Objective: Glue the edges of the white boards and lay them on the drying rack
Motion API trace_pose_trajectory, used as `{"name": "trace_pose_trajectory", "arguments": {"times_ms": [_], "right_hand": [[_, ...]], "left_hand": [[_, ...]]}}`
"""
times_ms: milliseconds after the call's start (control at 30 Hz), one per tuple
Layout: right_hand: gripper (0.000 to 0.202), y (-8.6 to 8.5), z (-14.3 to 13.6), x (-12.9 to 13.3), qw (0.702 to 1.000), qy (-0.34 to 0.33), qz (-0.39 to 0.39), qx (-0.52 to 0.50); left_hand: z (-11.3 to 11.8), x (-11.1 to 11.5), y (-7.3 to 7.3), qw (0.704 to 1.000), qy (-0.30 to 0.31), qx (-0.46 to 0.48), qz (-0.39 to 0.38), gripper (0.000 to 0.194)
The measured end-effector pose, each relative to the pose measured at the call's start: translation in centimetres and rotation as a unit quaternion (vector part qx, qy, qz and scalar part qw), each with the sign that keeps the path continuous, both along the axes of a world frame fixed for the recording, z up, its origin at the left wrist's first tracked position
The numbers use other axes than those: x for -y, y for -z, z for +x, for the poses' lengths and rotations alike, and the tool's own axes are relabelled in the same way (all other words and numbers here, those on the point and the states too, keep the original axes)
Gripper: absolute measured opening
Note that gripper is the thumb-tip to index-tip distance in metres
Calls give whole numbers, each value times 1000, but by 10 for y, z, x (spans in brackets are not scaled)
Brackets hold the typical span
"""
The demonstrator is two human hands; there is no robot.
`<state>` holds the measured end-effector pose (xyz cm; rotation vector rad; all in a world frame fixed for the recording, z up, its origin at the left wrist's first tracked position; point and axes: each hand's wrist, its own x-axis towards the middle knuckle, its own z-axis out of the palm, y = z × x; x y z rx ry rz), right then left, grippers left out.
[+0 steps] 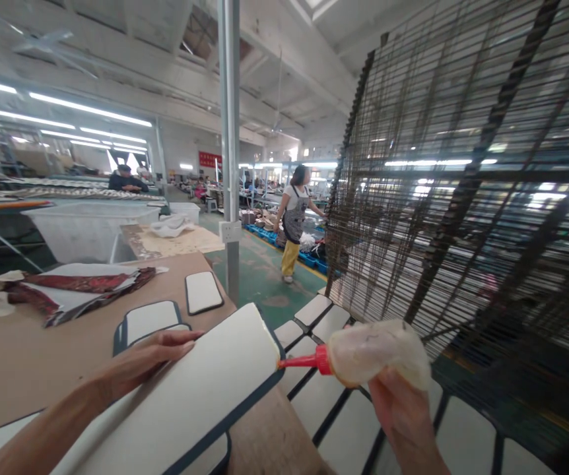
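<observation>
A long white panel (200,382) with a dark blue border lies tilted in front of me, its far end raised toward the right. My left hand (158,356) grips its left long edge, fingertips resting on the white face. In my right hand (403,402) is a translucent squeeze bottle (378,353) with a red nozzle, held sideways. The nozzle tip meets the panel's right corner, where a yellowish smear, like glue, shows along the border. Smaller white panels with dark borders (150,318) lie on the table beyond my left hand.
The brown table (66,369) carries folded patterned fabric (91,287) and another small panel (204,292). At right, more panels (348,422) lie in rows below a tall wire rack (453,165). A metal post (230,132) rises past the table; a person (294,218) stands beyond.
</observation>
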<state>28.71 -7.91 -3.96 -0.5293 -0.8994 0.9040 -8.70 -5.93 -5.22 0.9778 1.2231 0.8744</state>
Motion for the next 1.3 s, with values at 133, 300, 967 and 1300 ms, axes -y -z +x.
{"name": "trace_pose_trajectory", "arguments": {"times_ms": [133, 300, 967, 1300], "right_hand": [[52, 4, -2, 0, 1000, 2, 12, -2], [44, 7, -7, -2, 999, 33, 20, -26], [43, 7, -21, -11, 996, 65, 38, -41], [43, 12, -23, -12, 997, 51, 32, -40]], "left_hand": [[2, 0, 7, 1000, -22, 11, 7, 40], [9, -3, 12, 999, 15, 34, 22, 41], [39, 0, 12, 994, -36, 103, -2, 55], [43, -6, 15, 991, -46, 127, 1, 55]]}}
